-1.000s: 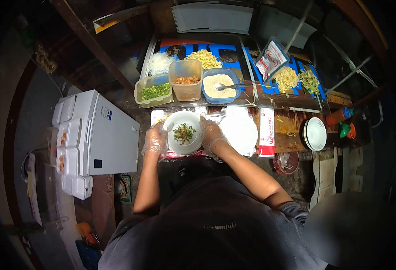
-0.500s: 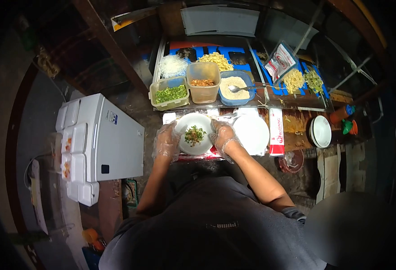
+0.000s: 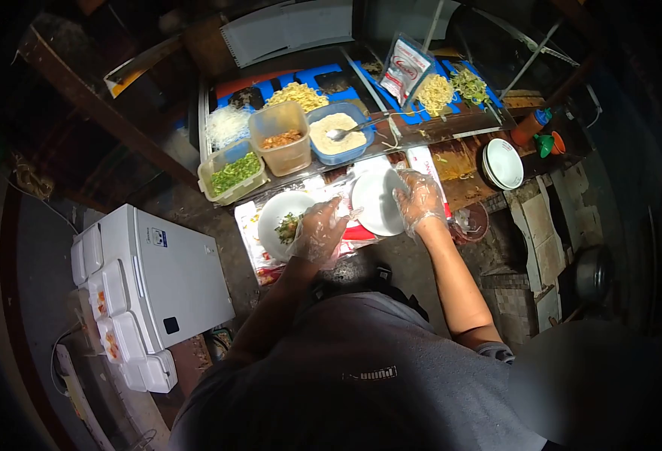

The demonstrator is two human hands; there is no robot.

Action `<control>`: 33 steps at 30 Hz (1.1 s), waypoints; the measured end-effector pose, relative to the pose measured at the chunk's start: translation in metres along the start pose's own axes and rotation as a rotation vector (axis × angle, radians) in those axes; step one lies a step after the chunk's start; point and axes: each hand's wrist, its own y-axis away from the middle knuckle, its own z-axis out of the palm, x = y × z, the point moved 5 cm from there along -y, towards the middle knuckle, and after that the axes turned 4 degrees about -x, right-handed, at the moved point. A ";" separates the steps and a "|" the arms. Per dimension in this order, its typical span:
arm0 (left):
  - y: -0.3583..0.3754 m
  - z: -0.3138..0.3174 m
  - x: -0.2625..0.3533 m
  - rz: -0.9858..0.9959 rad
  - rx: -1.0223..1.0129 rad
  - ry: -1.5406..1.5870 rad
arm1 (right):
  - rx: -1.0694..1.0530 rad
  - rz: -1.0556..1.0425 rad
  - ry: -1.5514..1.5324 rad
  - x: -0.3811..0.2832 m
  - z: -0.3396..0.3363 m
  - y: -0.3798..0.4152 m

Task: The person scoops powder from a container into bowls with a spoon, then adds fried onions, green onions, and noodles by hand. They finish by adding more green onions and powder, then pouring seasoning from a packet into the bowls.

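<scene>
A white bowl (image 3: pixel 269 218) holds chopped green herbs and brown bits (image 3: pixel 289 228); it sits on red-and-white plastic packaging. My left hand (image 3: pixel 319 231), in a clear plastic glove, is over its right edge with the fingers partly stretched and apart. To the right lies a second white bowl (image 3: pixel 376 203). My right hand (image 3: pixel 422 199), gloved too, reaches its right rim, thumb and fingers spread. Whether the fingertips grip that rim is hard to see. Beyond the bowls stand tubs of chopped greens (image 3: pixel 234 174), brown fried bits (image 3: pixel 282 140) and pale powder with a spoon (image 3: pixel 337 135).
White noodles (image 3: pixel 227 129), yellow noodles (image 3: pixel 297 96) and a seasoning packet (image 3: pixel 406 69) lie on the back shelf. Stacked bowls (image 3: pixel 504 164) and an orange bottle (image 3: pixel 528 129) stand right. A white freezer (image 3: pixel 184 270) with foam boxes (image 3: pixel 109 293) is left.
My left hand has moved from the filled bowl's left side to its right edge. My right hand has left that bowl for the second bowl's right rim. The view has turned.
</scene>
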 end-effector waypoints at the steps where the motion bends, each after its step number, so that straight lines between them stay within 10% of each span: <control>1: -0.005 0.011 -0.003 -0.024 -0.007 -0.054 | -0.036 0.003 0.024 0.005 -0.004 -0.002; 7: -0.023 0.041 0.005 0.116 0.032 -0.114 | -0.169 -0.105 0.078 0.031 -0.013 -0.004; 13: -0.032 0.071 -0.003 -0.583 -0.071 -0.087 | -0.329 -0.192 -0.093 0.086 0.012 -0.021; 19: -0.027 0.086 -0.025 -0.579 0.096 -0.164 | -0.285 -0.284 -0.447 0.094 0.036 -0.030; 21: -0.024 0.084 -0.023 -0.673 0.063 -0.178 | -0.455 0.002 -0.733 0.089 0.032 -0.030; 24: -0.018 0.076 -0.023 -0.665 0.116 -0.222 | -0.374 -0.287 -0.746 0.091 0.050 -0.038; 33: -0.014 0.058 -0.027 -0.670 0.097 -0.230 | -0.387 -0.181 -0.467 0.078 0.068 -0.049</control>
